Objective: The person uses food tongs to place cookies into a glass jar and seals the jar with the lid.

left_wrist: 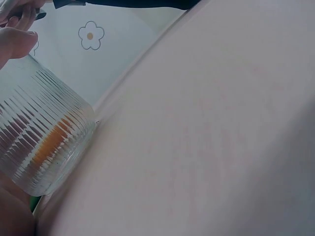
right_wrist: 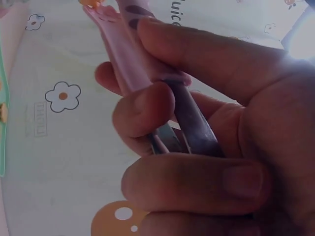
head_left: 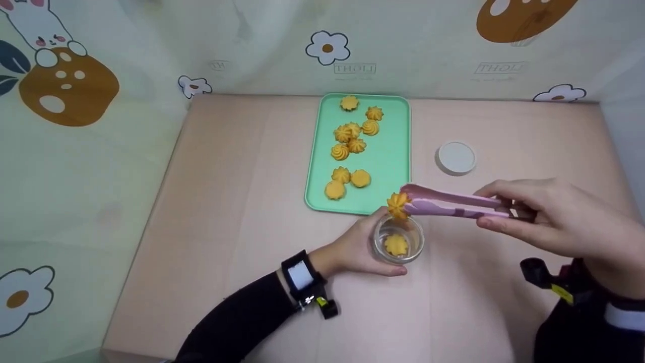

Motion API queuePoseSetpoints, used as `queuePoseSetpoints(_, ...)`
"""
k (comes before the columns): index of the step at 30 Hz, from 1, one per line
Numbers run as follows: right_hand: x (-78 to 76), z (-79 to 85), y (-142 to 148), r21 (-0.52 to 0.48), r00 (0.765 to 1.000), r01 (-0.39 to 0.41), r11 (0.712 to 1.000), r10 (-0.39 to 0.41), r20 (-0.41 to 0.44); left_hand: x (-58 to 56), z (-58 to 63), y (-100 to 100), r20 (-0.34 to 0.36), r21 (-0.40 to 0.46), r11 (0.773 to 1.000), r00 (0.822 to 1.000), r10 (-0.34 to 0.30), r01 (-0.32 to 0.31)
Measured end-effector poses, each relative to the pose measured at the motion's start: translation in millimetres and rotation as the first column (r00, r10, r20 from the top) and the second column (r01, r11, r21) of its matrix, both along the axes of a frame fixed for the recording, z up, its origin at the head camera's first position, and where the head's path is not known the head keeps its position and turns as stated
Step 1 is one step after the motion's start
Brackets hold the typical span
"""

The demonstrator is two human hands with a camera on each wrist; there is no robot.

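Observation:
In the head view my right hand grips pink tongs. Their tips pinch a yellow flower-shaped cookie at the far rim of a glass jar. One cookie lies inside the jar. My left hand holds the jar round its left side, with the thumb and fingers to either side. The left wrist view shows the jar's ribbed wall with the cookie seen through it. In the right wrist view, curled fingers hold the tongs' metal handles.
A green tray with several yellow cookies lies beyond the jar. To the tray's right is a round white lid. A pale patterned curtain stands behind the pinkish tabletop.

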State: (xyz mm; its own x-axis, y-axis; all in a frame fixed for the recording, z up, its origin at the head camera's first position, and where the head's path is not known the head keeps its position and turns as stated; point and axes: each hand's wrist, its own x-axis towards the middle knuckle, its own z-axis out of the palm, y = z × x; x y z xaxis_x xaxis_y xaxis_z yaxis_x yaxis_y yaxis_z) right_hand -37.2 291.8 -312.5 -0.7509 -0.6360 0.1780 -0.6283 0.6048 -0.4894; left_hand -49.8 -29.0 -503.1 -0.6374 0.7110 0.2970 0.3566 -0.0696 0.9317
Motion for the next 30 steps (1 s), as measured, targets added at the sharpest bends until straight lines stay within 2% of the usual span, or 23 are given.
queuePoseSetpoints(16,13.6,-1.4,-4.5,0.085,0.995,-0.054,0.995,0.046,0.094,0.8,-2.1,0.4,0.083,0.061,0.997,0.995,-0.048,0.043)
queuePoseSetpoints(25,26.3,0.5,-17.1,0.237,0.984,0.007,0.971,-0.049,0.172,0.4,-1.1,0.2,0.071,0.067,0.997,0.997,-0.044,0.039)
queuePoseSetpoints(30,27.8,1.0,-18.1,0.264,0.98,0.017,0.964,-0.068,0.186,0.2,-1.7,0.7,0.068,0.073,0.997,0.997,-0.045,0.04)
